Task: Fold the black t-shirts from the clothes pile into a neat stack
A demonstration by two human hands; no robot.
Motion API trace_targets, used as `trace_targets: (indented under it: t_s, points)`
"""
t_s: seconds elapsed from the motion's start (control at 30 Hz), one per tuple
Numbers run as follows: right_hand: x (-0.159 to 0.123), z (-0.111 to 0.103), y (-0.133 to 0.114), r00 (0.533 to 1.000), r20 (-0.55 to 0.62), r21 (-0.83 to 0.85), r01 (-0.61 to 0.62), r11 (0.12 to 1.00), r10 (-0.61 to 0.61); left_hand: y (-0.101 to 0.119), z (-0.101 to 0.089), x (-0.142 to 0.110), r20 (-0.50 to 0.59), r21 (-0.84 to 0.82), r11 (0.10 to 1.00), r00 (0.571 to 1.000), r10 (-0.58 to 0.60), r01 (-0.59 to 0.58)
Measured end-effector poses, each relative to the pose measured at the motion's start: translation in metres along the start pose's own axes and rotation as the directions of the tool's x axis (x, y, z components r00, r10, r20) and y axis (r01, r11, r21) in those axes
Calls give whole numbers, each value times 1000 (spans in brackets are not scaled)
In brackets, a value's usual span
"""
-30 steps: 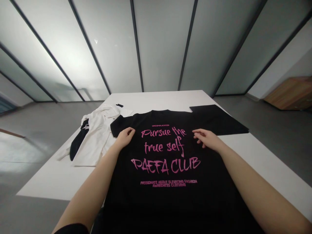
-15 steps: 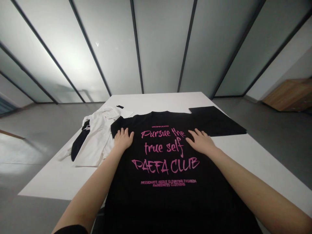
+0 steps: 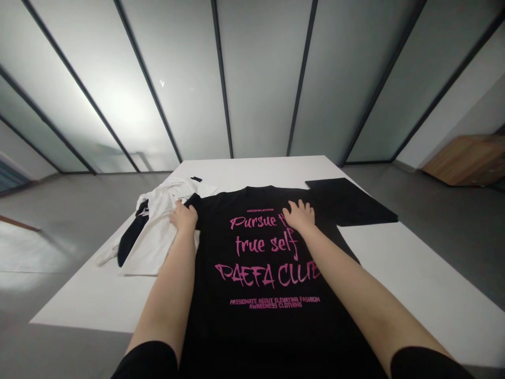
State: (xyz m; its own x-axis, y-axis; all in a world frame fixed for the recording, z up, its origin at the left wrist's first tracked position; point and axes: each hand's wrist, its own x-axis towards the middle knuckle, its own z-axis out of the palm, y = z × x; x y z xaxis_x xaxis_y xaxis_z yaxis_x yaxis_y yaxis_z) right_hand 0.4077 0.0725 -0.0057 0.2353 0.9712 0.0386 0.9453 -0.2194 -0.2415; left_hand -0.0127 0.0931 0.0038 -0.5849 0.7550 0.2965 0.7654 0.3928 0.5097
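A black T-shirt (image 3: 260, 331) with pink lettering lies spread out, its neckline toward the far side. My left hand (image 3: 184, 216) is at its left sleeve, fingers curled around the sleeve's edge; part of the sleeve is hidden behind the hand. On the upper right chest, my right hand (image 3: 302, 215) rests with fingers apart, covering the end of the top lettering line. The right sleeve (image 3: 351, 202) is laid out flat to the side. Under and beyond my left hand lies a crumpled white garment (image 3: 152, 242).
The white table (image 3: 398, 263) carries all the clothes. A dark garment (image 3: 132, 239) pokes out of the white heap, and a small black item (image 3: 196, 179) lies behind it. Frosted glass panels (image 3: 260, 79) stand past the table; a wooden piece (image 3: 465, 158) is at far right.
My left hand has moved left and away from me, from the shirt's chest to the sleeve edge. My right hand has shifted left and slightly farther from me across the lettering.
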Motion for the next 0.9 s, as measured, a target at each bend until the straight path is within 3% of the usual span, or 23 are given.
trace_targets:
  t_s: [0.1, 0.2, 0.3, 0.37, 0.5, 0.53, 0.6, 0.67, 0.73, 0.83, 0.9]
  points:
    - [1, 11, 5, 1000, -9, 4, 9, 1000, -9, -10, 0, 16, 18, -205, 979, 1000, -10, 13]
    - [4, 12, 11, 1000, -7, 7, 27, 1000, -27, -21, -1, 30, -53, -346, 933, 990, -130, 104]
    - [4, 11, 14, 999, 1, 4, 39, 999, -39, -28, -5, 35, -80, -365, 917, 976, -202, 160]
    - [3, 10, 14, 999, 9, 4, 34, 999, -34, -25, -10, 31, -96, -303, 941, 978, -186, 149]
    - [0, 9, 10, 1000, -5, 11, 30, 999, -30, 8, -24, 8, -265, -71, 997, 964, -18, -1]
    - [0, 8, 8, 999, -15, 17, 47, 999, -47, 21, -25, -1, -251, -31, 996, 966, 70, -81]
    - [-3, 8, 3, 994, -29, 29, 104, 994, -103, 46, -22, -25, -116, 25, 963, 956, 270, -269]
    - [-7, 7, -1, 986, -29, 39, 166, 985, -165, 68, -12, -55, 36, 25, 896, 897, 442, -443]
    - [-14, 7, -3, 977, -24, 47, 212, 976, -211, 82, 3, -88, 182, -9, 803, 789, 587, -595]
    - [-30, 8, -1, 970, -23, 56, 242, 969, -241, 89, 21, -132, 341, -38, 713, 661, 668, -700]
    - [-40, 8, 4, 973, -14, 55, 232, 971, -232, 86, 25, -151, 373, -46, 715, 652, 660, -698]
